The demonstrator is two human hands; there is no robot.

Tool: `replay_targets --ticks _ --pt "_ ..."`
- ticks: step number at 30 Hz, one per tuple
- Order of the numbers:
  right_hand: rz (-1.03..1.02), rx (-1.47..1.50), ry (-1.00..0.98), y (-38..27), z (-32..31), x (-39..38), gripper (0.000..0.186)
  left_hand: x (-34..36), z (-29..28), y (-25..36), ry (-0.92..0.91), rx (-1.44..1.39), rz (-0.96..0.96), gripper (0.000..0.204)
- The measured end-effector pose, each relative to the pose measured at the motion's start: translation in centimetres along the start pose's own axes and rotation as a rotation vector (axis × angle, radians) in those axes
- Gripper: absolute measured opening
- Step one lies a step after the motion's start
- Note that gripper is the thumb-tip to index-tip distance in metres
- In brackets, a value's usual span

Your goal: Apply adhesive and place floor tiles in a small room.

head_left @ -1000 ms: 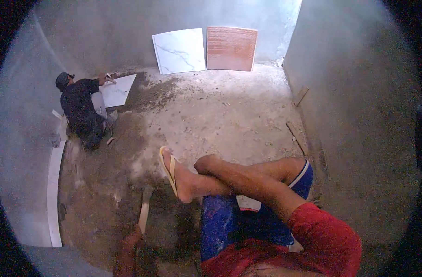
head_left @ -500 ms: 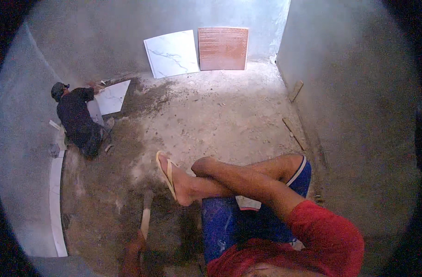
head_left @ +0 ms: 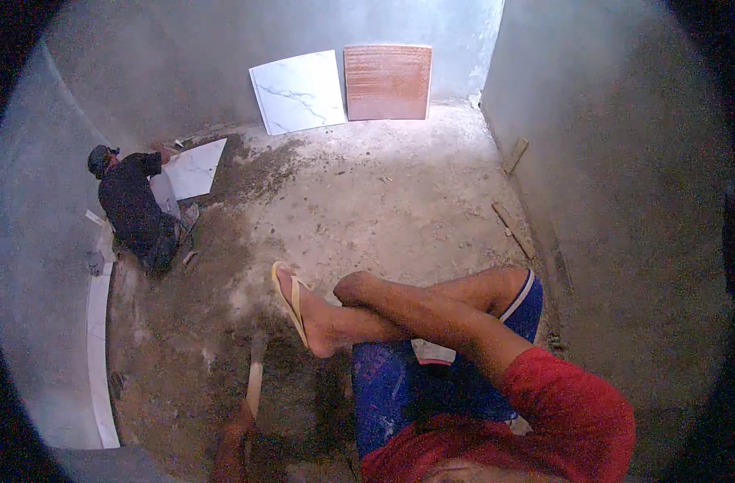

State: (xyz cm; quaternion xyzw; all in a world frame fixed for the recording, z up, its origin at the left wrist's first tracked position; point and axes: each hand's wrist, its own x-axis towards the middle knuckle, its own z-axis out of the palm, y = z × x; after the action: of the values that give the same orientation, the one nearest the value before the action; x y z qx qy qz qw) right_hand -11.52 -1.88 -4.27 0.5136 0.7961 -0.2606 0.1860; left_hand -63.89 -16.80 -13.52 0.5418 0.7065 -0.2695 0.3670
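At the lower edge, my left hand (head_left: 235, 435) grips a wooden-handled tool (head_left: 256, 377) that points up over the dirty floor; its head is lost in shadow. My right arm (head_left: 464, 334), in a red sleeve, lies across my bent leg. Where it ends I cannot tell the hand from the knee. My foot in a yellow flip-flop (head_left: 291, 302) sticks out to the left. I wear blue shorts (head_left: 384, 386).
Another person in dark clothes (head_left: 130, 205) crouches at the left wall beside a white tile on the floor (head_left: 195, 167). A white marbled tile (head_left: 297, 91) and a brown tile (head_left: 388, 82) lean on the far wall. Wood scraps (head_left: 512, 228) lie along the right wall.
The view has tilted slightly. My left hand and the wooden handle stay near the lower edge. The crouching person has barely moved.
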Motion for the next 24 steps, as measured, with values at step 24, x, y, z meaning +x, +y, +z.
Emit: replay_targets --ticks 24 --pt "-0.019 0.062 0.082 0.2 0.0 -0.2 0.023 0.5 0.9 -1.1 0.008 0.030 0.042 0.068"
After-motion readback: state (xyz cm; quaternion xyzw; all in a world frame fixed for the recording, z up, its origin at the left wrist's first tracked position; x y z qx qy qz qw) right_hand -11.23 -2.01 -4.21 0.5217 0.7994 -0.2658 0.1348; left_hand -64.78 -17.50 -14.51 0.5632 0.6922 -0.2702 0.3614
